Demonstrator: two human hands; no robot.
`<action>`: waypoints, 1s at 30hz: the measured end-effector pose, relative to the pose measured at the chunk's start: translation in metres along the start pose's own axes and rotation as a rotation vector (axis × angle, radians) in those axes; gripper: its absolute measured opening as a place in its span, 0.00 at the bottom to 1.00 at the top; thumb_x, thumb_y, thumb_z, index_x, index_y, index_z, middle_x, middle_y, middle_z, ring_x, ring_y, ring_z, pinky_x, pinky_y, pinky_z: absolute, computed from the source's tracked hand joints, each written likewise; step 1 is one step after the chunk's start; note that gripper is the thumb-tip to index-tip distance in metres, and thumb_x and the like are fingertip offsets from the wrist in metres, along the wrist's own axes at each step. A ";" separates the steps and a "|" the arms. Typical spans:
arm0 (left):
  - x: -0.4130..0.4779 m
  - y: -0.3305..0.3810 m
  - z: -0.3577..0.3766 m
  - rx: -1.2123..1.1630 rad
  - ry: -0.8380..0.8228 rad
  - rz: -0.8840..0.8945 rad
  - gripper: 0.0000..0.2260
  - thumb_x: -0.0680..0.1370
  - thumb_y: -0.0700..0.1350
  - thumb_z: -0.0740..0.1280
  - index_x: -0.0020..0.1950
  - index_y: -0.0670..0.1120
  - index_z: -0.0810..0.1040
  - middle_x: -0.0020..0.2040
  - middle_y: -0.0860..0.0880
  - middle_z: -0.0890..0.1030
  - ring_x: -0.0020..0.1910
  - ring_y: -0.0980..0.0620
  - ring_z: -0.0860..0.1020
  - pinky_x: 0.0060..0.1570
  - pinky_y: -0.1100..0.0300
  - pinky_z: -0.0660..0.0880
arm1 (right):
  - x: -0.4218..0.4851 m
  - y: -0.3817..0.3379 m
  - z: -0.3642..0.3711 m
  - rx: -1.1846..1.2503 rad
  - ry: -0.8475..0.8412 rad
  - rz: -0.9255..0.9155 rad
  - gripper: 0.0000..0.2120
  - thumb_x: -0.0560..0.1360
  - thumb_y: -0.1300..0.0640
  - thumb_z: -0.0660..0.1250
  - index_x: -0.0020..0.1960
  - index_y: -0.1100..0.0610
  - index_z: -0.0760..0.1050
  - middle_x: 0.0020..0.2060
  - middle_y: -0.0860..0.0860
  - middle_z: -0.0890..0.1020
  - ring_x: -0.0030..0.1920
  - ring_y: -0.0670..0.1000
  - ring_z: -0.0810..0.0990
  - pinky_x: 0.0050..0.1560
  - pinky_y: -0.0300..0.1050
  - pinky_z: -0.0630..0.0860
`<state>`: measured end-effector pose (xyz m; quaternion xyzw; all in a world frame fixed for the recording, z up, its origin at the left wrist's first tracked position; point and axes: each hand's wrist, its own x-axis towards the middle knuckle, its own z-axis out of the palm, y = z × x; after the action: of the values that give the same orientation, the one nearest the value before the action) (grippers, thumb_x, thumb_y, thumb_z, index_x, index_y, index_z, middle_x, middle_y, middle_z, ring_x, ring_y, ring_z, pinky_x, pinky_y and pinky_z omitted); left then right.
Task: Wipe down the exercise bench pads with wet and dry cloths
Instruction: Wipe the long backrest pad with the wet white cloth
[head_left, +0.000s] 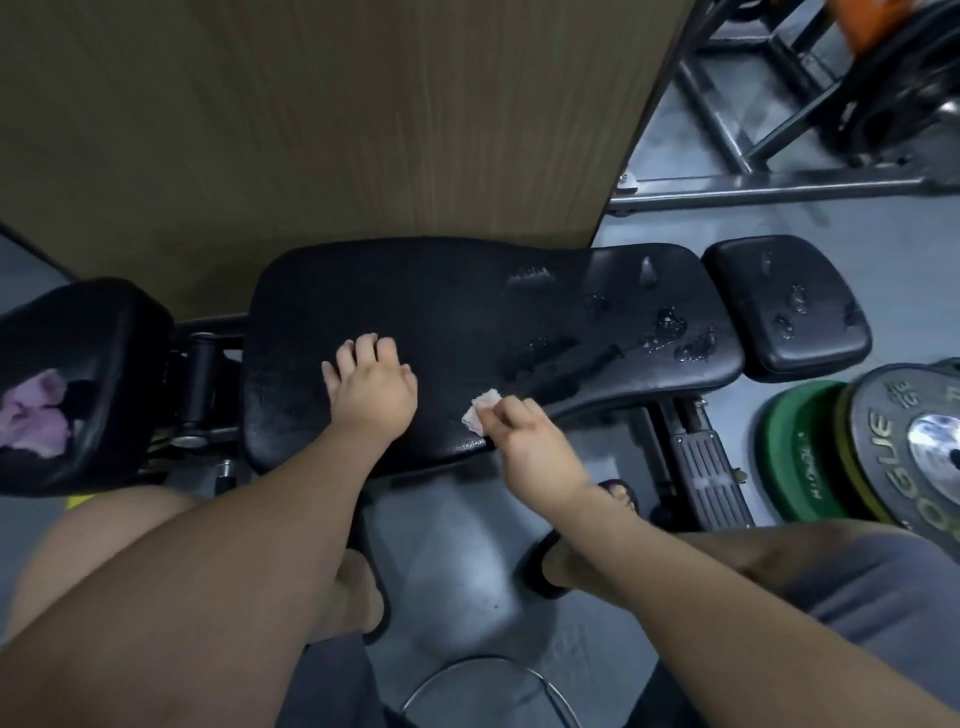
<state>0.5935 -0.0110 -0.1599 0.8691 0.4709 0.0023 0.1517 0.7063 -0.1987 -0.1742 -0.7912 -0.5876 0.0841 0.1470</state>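
A long black bench pad lies across the middle of the view, with water drops and smears on its right part. A smaller black pad, also wet, sits at its right end. Another black pad stands at the left with a pink cloth lying on it. My left hand rests flat on the long pad, fingers spread. My right hand pinches a small white cloth against the pad's near edge.
A wooden panel rises behind the bench. Green and grey weight plates lean at the right. A metal rack frame stands at the back right. My knees and feet are below the bench on the grey floor.
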 end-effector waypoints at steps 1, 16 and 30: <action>-0.001 0.003 -0.001 -0.025 -0.057 0.021 0.22 0.84 0.54 0.57 0.78 0.51 0.64 0.80 0.46 0.59 0.79 0.38 0.53 0.76 0.31 0.51 | -0.002 0.012 -0.006 -0.031 -0.008 -0.012 0.31 0.64 0.72 0.65 0.67 0.61 0.76 0.49 0.56 0.77 0.45 0.59 0.74 0.45 0.50 0.77; 0.004 0.031 -0.020 0.210 -0.537 -0.006 0.50 0.72 0.75 0.65 0.81 0.62 0.37 0.82 0.49 0.32 0.79 0.32 0.35 0.73 0.24 0.50 | -0.012 0.065 -0.028 -0.055 0.064 0.231 0.31 0.67 0.72 0.64 0.70 0.59 0.76 0.52 0.59 0.75 0.50 0.62 0.72 0.52 0.54 0.76; 0.009 0.033 -0.017 0.226 -0.546 -0.013 0.52 0.72 0.73 0.67 0.81 0.61 0.35 0.81 0.47 0.31 0.79 0.31 0.34 0.72 0.23 0.50 | 0.039 0.094 -0.049 -0.200 0.021 0.346 0.27 0.69 0.66 0.64 0.68 0.58 0.76 0.54 0.59 0.76 0.52 0.63 0.73 0.54 0.54 0.75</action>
<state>0.6236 -0.0159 -0.1366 0.8459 0.4156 -0.2849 0.1750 0.8180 -0.1930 -0.1578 -0.8919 -0.4468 0.0411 0.0570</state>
